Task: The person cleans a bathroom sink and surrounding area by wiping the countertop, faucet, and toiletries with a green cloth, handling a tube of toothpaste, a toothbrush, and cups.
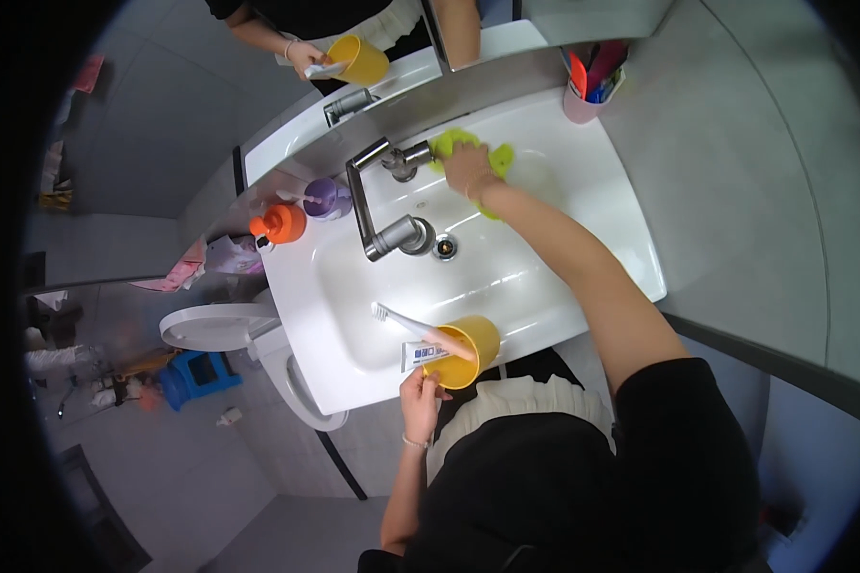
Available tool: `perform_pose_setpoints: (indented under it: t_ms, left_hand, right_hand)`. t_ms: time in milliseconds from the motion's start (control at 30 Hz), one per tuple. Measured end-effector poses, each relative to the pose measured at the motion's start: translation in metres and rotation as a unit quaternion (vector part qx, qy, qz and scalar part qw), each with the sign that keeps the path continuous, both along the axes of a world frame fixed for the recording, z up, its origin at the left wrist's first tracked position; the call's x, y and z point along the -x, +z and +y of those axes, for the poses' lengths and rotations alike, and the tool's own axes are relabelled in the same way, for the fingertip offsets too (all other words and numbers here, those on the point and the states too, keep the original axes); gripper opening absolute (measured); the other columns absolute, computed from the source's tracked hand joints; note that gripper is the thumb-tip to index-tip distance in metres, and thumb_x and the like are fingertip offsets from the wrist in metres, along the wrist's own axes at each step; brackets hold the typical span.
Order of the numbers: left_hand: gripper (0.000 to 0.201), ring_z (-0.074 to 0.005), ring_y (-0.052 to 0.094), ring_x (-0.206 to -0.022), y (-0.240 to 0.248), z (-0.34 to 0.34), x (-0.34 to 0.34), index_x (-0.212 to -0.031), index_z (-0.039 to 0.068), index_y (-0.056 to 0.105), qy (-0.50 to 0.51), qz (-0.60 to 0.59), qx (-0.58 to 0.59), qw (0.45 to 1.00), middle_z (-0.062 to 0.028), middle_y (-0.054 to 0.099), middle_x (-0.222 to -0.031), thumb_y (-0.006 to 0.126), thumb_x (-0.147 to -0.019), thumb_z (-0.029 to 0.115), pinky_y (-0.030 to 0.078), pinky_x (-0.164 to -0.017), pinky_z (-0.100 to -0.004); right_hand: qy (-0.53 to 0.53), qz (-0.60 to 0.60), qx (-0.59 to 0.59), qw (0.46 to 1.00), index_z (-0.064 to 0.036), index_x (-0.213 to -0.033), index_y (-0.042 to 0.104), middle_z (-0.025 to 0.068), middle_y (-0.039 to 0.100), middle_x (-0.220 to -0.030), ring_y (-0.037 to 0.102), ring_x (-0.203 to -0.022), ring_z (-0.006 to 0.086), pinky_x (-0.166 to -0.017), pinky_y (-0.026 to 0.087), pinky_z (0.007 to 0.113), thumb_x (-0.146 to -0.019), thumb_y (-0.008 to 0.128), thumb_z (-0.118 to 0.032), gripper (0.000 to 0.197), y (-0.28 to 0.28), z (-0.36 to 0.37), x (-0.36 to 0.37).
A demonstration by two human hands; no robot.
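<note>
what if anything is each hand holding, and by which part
Left hand: yellow cup, by its near-left side. Right hand: over lime-green cloth; gripped or just pressed, cannot tell.

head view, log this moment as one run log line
left hand: holds yellow cup, toothbrush and white tube sticking out | right hand: on green cloth, toward sink's back | orange bottle: left of faucet

Toothbrush in cup; cloth right of faucet; pump bottle left of it.
</note>
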State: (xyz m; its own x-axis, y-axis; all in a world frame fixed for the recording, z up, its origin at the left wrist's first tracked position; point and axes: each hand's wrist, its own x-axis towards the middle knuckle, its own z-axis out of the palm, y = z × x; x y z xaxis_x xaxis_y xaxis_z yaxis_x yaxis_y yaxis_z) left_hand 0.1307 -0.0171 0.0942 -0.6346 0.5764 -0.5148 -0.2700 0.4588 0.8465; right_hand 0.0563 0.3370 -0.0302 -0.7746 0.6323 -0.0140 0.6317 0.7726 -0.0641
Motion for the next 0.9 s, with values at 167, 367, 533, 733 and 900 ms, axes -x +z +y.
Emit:
perform_pose_setpoints:
  t_ms: [167, 367, 533, 733, 900]
  left_hand:
    - [0.017, -0.0096, 0.048, -0.045, 0.001, -0.006, 0.007, -0.084, -0.005, 0.054, 0.004, 0.014, 0.015, 1.0, -0.0047, 0.051, -0.059, 0.043, -0.084, 0.008, 0.046, -0.047, -0.0232]
    - [0.017, -0.0095, 0.048, -0.045, 0.002, -0.012, 0.015, -0.084, -0.006, 0.054, 0.029, -0.006, -0.011, 1.0, -0.0046, 0.051, -0.059, 0.043, -0.084, 0.008, 0.046, -0.046, -0.0234]
    - [0.017, -0.0089, 0.047, -0.045, 0.006, -0.011, 0.015, -0.083, -0.005, 0.053, 0.007, 0.009, -0.005, 1.0, -0.0046, 0.051, -0.059, 0.043, -0.084, 0.008, 0.045, -0.045, -0.0231]
    - [0.017, -0.0084, 0.046, -0.045, -0.005, -0.018, 0.017, -0.082, -0.005, 0.053, -0.001, -0.018, 0.008, 1.0, -0.0037, 0.05, -0.058, 0.043, -0.083, 0.008, 0.046, -0.045, -0.0223]
    - [0.016, -0.0085, 0.045, -0.045, 0.003, -0.006, 0.018, -0.081, -0.004, 0.052, -0.03, -0.011, -0.004, 0.999, -0.0034, 0.048, -0.058, 0.043, -0.083, 0.008, 0.046, -0.045, -0.0229]
  right_hand:
    - [0.059, 0.021, -0.002, 0.998, -0.0229, -0.11, 0.052, 0.0144, 0.053, -0.099, 0.053, -0.094, 0.0302, -0.072, 0.039, 0.053, -0.081, 0.039, -0.018, 0.032, 0.015, 0.01, -0.02]
    - [0.103, 0.012, 0.031, 0.994, -0.0264, -0.118, 0.046, 0.0128, 0.056, -0.093, 0.057, -0.086, 0.0312, -0.068, 0.045, 0.047, -0.073, 0.049, -0.02, 0.046, 0.004, -0.026, -0.028]
    - [-0.012, 0.001, 0.119, 0.993, -0.0305, -0.118, 0.047, 0.0122, 0.057, -0.097, 0.058, -0.085, 0.0275, -0.069, 0.043, 0.048, -0.08, 0.038, -0.018, 0.041, 0.024, 0.02, -0.022]
    - [0.047, 0.027, 0.083, 0.995, -0.0344, -0.118, 0.046, 0.0136, 0.058, -0.092, 0.059, -0.082, 0.0271, -0.063, 0.044, 0.046, -0.079, 0.041, -0.017, 0.043, -0.011, -0.056, -0.004]
    - [-0.066, 0.009, 0.108, 0.992, -0.0282, -0.121, 0.045, 0.0108, 0.06, -0.089, 0.06, -0.081, 0.0277, -0.063, 0.045, 0.048, -0.078, 0.042, -0.017, 0.044, 0.013, 0.014, -0.041]
